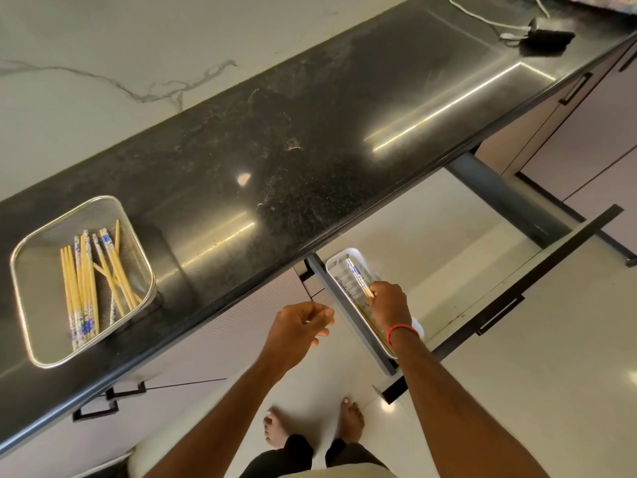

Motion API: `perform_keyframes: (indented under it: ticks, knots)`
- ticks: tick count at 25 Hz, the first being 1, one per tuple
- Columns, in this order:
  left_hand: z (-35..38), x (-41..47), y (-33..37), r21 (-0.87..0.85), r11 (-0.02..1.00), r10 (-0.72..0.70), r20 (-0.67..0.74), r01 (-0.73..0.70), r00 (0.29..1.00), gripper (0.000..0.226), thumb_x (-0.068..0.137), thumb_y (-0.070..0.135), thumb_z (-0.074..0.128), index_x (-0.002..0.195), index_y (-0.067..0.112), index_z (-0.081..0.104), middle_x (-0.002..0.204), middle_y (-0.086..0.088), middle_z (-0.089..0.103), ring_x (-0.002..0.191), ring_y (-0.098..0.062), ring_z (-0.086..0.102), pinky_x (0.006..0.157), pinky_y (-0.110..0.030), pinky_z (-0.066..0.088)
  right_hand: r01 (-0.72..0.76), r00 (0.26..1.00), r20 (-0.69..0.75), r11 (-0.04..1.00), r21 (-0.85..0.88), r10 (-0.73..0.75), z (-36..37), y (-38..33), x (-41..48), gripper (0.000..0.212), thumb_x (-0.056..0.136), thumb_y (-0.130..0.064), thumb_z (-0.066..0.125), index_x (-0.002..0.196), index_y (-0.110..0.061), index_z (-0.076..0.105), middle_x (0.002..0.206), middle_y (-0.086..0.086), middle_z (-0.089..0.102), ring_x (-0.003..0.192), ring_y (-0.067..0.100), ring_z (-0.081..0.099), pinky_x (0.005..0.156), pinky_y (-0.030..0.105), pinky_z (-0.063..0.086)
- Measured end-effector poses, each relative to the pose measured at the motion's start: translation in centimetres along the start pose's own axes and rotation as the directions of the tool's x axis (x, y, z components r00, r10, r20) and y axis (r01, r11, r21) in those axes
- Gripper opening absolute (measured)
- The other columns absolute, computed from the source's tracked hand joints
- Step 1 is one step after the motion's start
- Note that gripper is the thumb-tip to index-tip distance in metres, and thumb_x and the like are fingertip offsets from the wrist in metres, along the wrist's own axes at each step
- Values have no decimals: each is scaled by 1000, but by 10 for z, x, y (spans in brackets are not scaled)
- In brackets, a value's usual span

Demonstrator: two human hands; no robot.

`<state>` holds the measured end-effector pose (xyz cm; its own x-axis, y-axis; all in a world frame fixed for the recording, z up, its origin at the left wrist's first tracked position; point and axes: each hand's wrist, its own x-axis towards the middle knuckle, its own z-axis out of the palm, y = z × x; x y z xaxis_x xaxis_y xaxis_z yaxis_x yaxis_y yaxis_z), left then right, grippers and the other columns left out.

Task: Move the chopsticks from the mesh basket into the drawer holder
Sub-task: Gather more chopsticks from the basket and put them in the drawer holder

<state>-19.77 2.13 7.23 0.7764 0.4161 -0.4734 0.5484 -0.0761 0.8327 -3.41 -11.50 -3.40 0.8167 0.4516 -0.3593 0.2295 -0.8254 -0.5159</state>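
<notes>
A steel mesh basket (41,326) sits on the black counter at the left, holding several yellow chopsticks (86,274) with blue-patterned ends. Below the counter edge a drawer stands pulled out, and a white plastic holder (336,267) lies along its left side. My right hand (387,301) is over the holder, shut on a chopstick (358,277) whose blue-patterned end points into the holder's far end. More chopsticks lie in the holder under my wrist, mostly hidden. My left hand (298,327) hovers just left of the drawer, fingers loosely curled, with nothing in it.
The black granite counter (275,150) runs diagonally across the view; a black device with a white cable (548,34) lies at its far right end. The open drawer's front panel (517,294) with a black handle juts out at the right. My bare feet stand on the pale floor below.
</notes>
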Motion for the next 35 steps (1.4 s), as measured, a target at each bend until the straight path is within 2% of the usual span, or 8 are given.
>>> perform_keyframes:
  ticks: [5, 10, 17, 23, 27, 32, 35]
  knots:
    - [7, -6, -6, 13, 999, -39, 12, 39, 999, 15, 96, 36, 61, 94, 26, 72, 94, 9, 76, 80, -2, 74, 63, -13, 57, -19, 999, 21, 976, -216, 25, 12, 6, -4, 24, 100, -17, 46, 111, -8, 65, 107, 15, 69, 98, 34, 67, 87, 43, 57]
    - [8, -10, -11, 21, 998, -59, -6, 59, 998, 13, 96, 36, 61, 93, 29, 72, 93, 11, 76, 79, 0, 74, 63, -13, 57, 50, 999, 30, 937, -344, -42, 14, 10, -5, 19, 101, -17, 46, 107, -10, 62, 105, 11, 70, 95, 30, 67, 82, 40, 58]
    - [6, -14, -9, 8, 997, -80, -32, 81, 996, 14, 96, 36, 62, 91, 28, 72, 93, 8, 77, 81, -5, 75, 68, -18, 59, 101, 995, 46, 917, -386, -91, 9, 8, -3, 18, 99, -15, 49, 108, -10, 63, 104, 11, 71, 94, 32, 69, 81, 40, 58]
    - [8, -16, -7, 5, 994, -110, -41, 110, 993, 15, 96, 33, 61, 94, 23, 72, 98, 1, 76, 86, -12, 74, 71, -20, 59, 149, 989, 63, 883, -445, -135, 8, 1, 4, 30, 104, -31, 42, 111, -12, 65, 105, 10, 72, 95, 32, 70, 79, 40, 56]
    - [4, -18, -7, -3, 994, -112, -53, 112, 992, 18, 97, 32, 60, 97, 19, 72, 98, 1, 76, 87, -12, 73, 71, -21, 58, 162, 987, 88, 869, -467, -137, 9, 1, 2, 21, 101, -20, 48, 113, -13, 64, 105, 8, 73, 95, 30, 71, 80, 39, 58]
    - [1, -18, -7, 8, 993, -117, -54, 118, 992, 20, 97, 33, 60, 99, 18, 73, 98, 2, 76, 86, -10, 73, 71, -19, 59, 158, 987, 74, 878, -451, -139, 6, 4, 4, 23, 100, -30, 50, 114, -15, 61, 104, 7, 73, 94, 29, 71, 78, 38, 59]
    - [-2, -20, -11, 15, 992, -126, -52, 127, 991, 18, 97, 33, 60, 97, 20, 73, 97, 2, 76, 85, -11, 74, 71, -19, 59, 137, 990, 28, 891, -433, -138, 9, 5, 1, 21, 100, -27, 51, 114, -14, 60, 103, 8, 73, 91, 28, 72, 77, 37, 60]
